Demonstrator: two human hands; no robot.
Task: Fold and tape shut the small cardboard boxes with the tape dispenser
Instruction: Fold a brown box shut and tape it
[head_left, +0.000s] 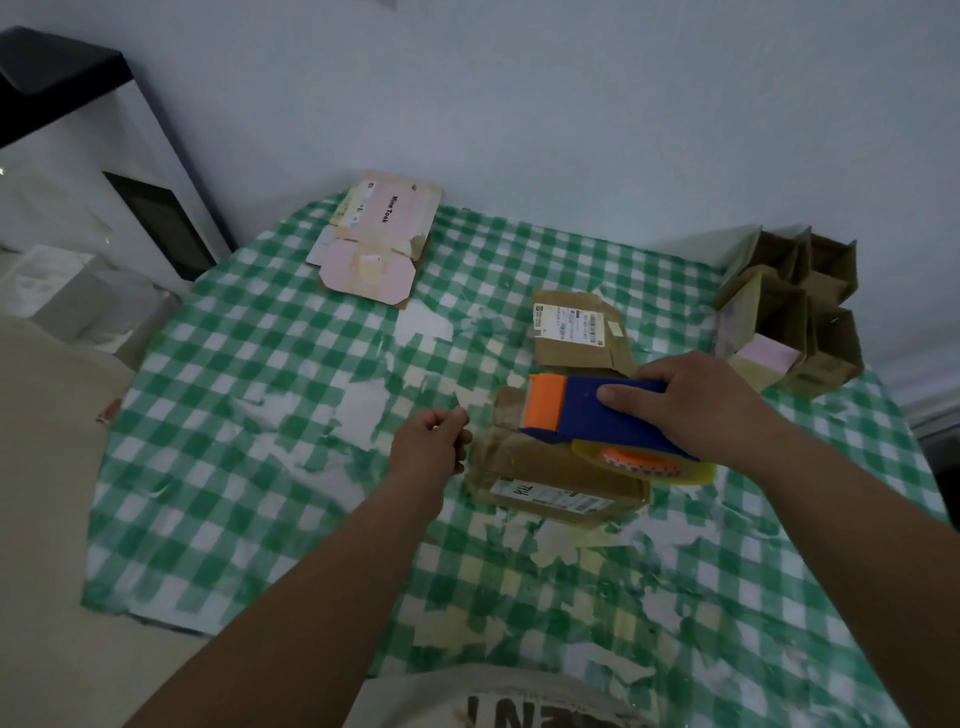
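tape dispenser (597, 410) sits in my right hand (711, 405), fingers wrapped over the blue body, the orange nose pointing left and hanging over the far end of the brown box (550, 473) i'm working on. the roll of clear yellowish tape (649, 465) rides low on the near side, just above the box top. i can't tell whether the nose is touching the cardboard or just clear of it.

my left hand (434, 441) is just left of the box, fingers curled and pinched together near its corner. it may be holding a tape end, but clear tape doesn't show at this light, so i can't say for sure. it isn't pressing the box down.

the box lies closed on the green checked cloth (234, 467), label on its near side. behind it lies a flattened brown box (576, 332), a flattened pink box (374, 244) sits far back left, and a cluster of standing boxes (795, 312) waits at the far right with flaps up.

my worries from here: with nothing pinning the box, a pull on the dispenser could drag it across the cloth instead of laying tape. the cloth is already patched with torn spots and stuck scraps, so a loose tape end could grab it too. if the nose comes in tilted, the strip may wrinkle or run off the seam, and the cutter may not bite cleanly.
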